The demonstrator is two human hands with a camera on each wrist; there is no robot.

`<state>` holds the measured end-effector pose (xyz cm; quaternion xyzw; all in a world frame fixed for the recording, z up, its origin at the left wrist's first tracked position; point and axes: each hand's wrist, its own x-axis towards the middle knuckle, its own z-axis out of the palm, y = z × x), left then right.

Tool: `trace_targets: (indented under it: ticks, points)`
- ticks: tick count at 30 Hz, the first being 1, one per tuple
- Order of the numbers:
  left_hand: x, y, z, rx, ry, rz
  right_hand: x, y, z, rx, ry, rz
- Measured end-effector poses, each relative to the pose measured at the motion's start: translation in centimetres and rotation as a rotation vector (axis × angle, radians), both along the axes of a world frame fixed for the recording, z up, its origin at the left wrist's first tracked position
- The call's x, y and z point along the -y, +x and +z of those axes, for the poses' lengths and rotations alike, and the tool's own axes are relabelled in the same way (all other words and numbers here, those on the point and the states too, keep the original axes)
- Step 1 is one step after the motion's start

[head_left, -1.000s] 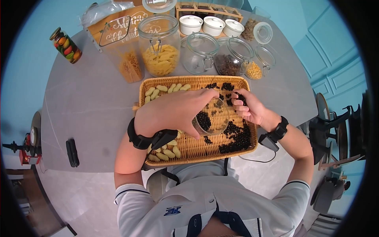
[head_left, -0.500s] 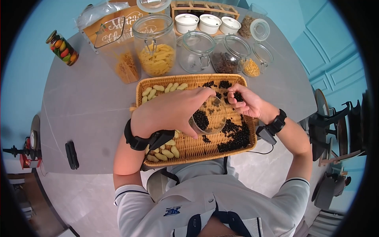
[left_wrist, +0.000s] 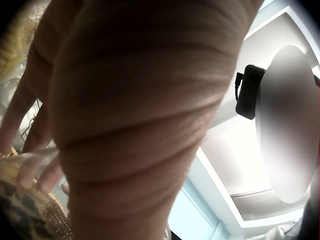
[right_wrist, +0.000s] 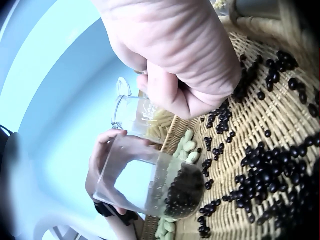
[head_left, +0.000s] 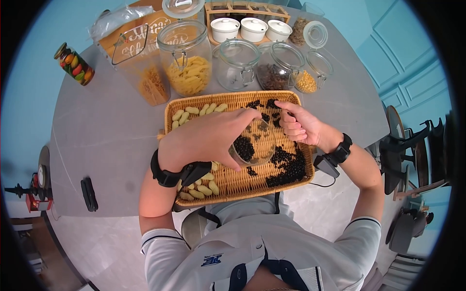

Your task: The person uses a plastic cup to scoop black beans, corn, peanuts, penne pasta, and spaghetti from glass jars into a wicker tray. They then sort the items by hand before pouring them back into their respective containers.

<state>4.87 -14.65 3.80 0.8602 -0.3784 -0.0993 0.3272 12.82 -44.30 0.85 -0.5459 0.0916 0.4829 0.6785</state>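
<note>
Clear cup (right_wrist: 150, 182) w/ black beans (right_wrist: 185, 194) held by L hand (head_left: 213, 135); R hand (head_left: 304, 127) curled on more, mostly hidden.

A grey bench (head_left: 116, 140) bore a wicker tray (head_left: 233, 96).
Behind it stood a pasta jar (head_left: 190, 75) and a clear clip-top jar (head_left: 237, 69); leftward, a slim black object (head_left: 89, 194) lay nearer than a jar of colourful pieces (head_left: 75, 65).

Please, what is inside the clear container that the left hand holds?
Inside the clear container, black beans lie gathered at the bottom. Those deeper in the pile are covered by outer ones and cannot be seen.
</note>
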Motion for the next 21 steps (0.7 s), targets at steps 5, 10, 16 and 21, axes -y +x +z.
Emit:
trace_targets:
  ticks: [5,10,16,21]
  points:
    - [0.2,0.2,-0.1,0.017,0.012,0.004,-2.6,-2.0,3.4,0.06,0.147,-0.064]
    - [0.3,0.4,-0.1,0.039,0.015,0.005,-5.5,-3.8,5.9,0.098,0.092,-0.02]
    - [0.3,0.5,0.0,-0.031,0.021,0.013,-7.0,-4.6,7.4,0.172,-0.042,0.16]
    - [-0.1,0.4,0.3,-0.021,0.015,0.016,-6.6,-4.6,5.9,0.324,-0.059,0.389]
